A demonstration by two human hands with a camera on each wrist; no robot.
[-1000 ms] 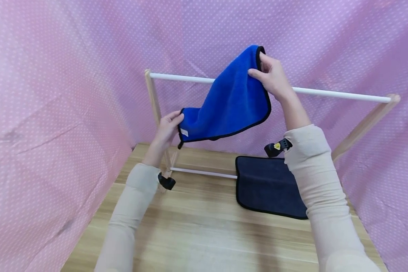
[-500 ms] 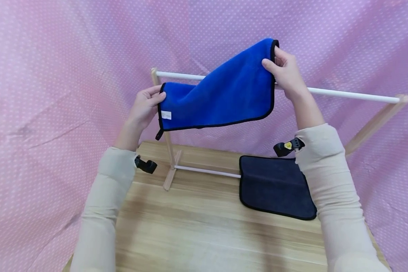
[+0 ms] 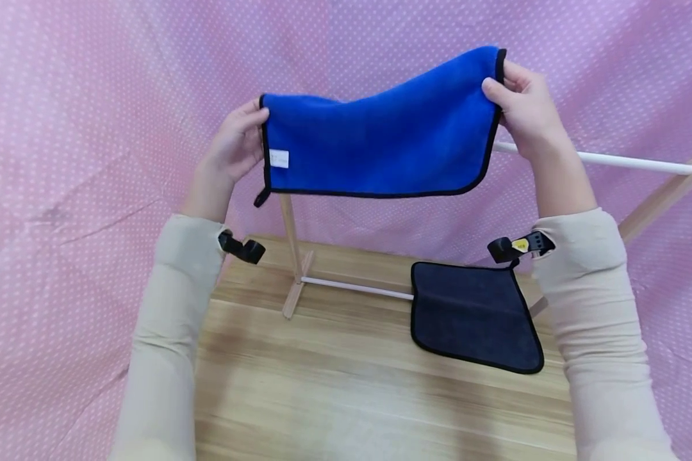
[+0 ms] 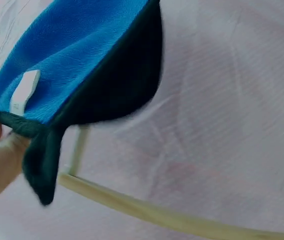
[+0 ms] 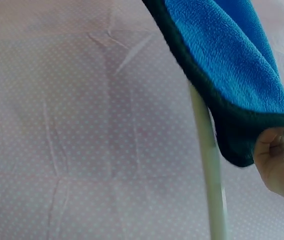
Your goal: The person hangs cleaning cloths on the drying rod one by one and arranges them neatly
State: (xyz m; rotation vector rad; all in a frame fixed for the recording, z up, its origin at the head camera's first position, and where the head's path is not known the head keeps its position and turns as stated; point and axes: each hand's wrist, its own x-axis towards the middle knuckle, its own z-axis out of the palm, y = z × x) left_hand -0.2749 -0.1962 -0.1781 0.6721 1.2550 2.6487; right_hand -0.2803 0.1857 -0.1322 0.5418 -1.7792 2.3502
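A blue cloth (image 3: 375,147) with black edging is stretched between both hands at the height of the rack's top rail (image 3: 628,162), hiding the rail's left part. My left hand (image 3: 230,141) pinches its left edge above a white label (image 3: 279,159); a black loop (image 3: 262,196) dangles from the lower corner. On the other side, my right hand (image 3: 525,105) pinches the right edge near the top, thumb in front. The cloth's top edge sags in the middle. Its dark back (image 4: 126,80) shows in the left wrist view, and in the right wrist view the rail (image 5: 207,160) runs behind the cloth.
The rack has wooden side legs (image 3: 290,237) and a white lower bar (image 3: 357,288). A dark grey cloth (image 3: 473,320) with black edging lies over that bar's right part, reaching onto the wooden table (image 3: 334,397). Pink dotted fabric (image 3: 81,160) surrounds the table.
Both hands have risen and moved apart, the left up and leftward, the right up and rightward. The blue cloth has gone from slanted and bunched to spread wide and more level.
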